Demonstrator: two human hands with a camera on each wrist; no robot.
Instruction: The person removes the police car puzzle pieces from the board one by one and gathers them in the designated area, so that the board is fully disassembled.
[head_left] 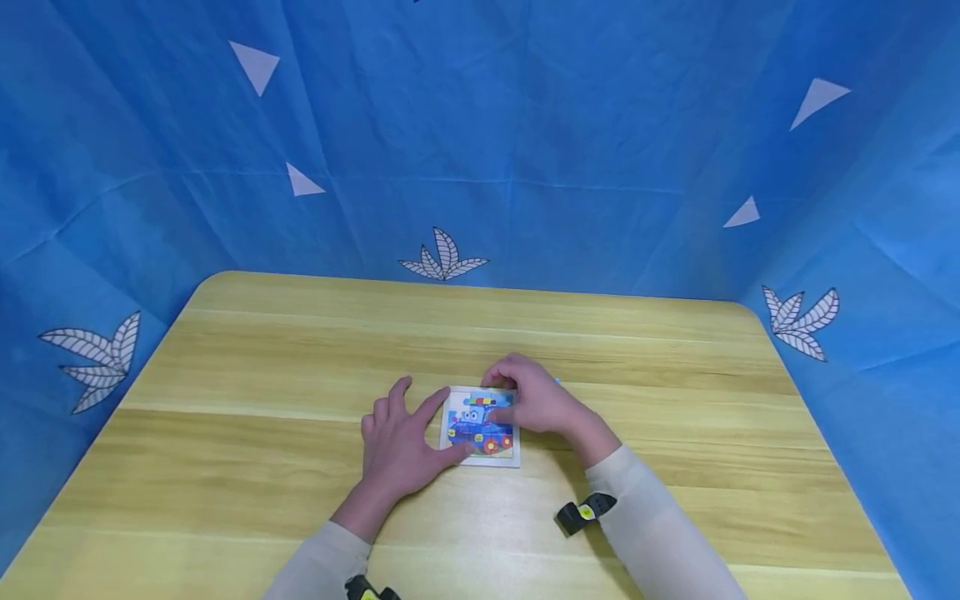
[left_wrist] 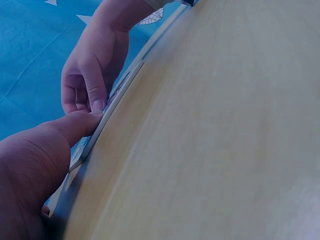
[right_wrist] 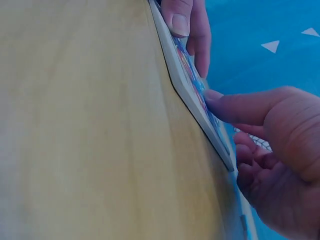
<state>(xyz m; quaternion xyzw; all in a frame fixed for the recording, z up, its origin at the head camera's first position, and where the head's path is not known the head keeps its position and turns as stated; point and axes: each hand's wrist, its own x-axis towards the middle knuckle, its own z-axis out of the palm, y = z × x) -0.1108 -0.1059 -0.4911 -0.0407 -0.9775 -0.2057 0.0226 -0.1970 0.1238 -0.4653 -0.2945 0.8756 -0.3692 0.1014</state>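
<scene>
A small jigsaw puzzle (head_left: 480, 437) in a white frame lies flat near the table's middle, showing a cartoon blue vehicle with eyes and orange wheels. My left hand (head_left: 397, 450) is at its left side, fingers spread and fairly straight. The left index finger touches the upper left corner, and the thumb rests on the lower edge. From the right, my right hand (head_left: 536, 400) holds the puzzle's upper right part, thumb on the picture and other fingers curled at the far edge. That hand hides part of the picture. In the right wrist view its thumb (right_wrist: 220, 102) presses the surface.
A small blue thing (head_left: 557, 381), partly hidden, lies just behind my right hand. The wooden table (head_left: 262, 467) has rounded far corners. Blue cloth (head_left: 487, 125) with white triangles and leaf prints hangs around it. Each sleeve carries a dark wrist strap (head_left: 596, 507).
</scene>
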